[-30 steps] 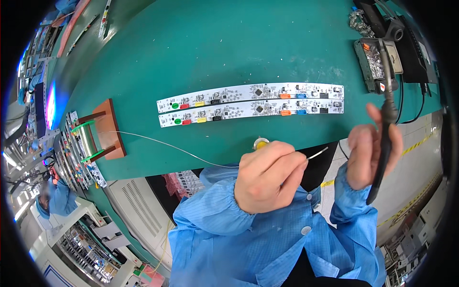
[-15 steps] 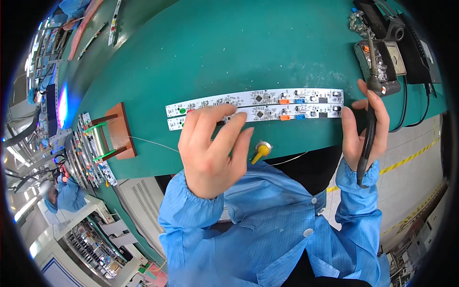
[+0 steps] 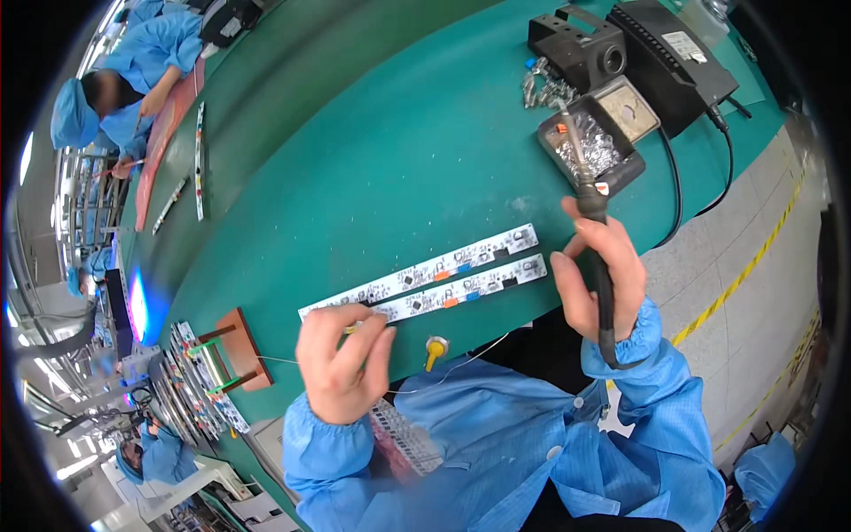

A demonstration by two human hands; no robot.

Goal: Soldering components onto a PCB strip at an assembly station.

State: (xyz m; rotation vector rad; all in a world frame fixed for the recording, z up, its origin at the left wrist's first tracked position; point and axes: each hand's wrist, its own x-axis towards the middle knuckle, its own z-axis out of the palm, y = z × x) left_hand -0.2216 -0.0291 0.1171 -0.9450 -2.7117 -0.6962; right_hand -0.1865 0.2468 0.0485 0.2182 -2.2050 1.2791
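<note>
Two long white circuit boards (image 3: 496, 254) lie side by side on the green mat, slanting up to the right. My left hand (image 3: 341, 363) is over their left ends, fingers bent and apart, the tips at the near board (image 3: 483, 288). It hides that board's end; whether the fingertips press on it I cannot tell. My right hand (image 3: 607, 270) is closed round a soldering iron (image 3: 605, 297) with a black handle, right of the boards. The iron's metal end points up over a dark tray (image 3: 589, 142) of silvery scraps. Thin solder wire (image 3: 279, 360) runs behind my left hand.
A solder spool (image 3: 211, 365) sits on a brown stand at left, beside stacked boards (image 3: 191, 390). A yellow-tipped piece (image 3: 435, 353) lies near the table edge. A black iron holder (image 3: 576, 49) and black box (image 3: 674, 53) stand far right. Another person (image 3: 146, 66) works far left.
The view has turned, bringing the tray and the far-left person further in. The boards now appear slanted. My left hand shows nearer their left ends; my right hand still holds the soldering iron.
</note>
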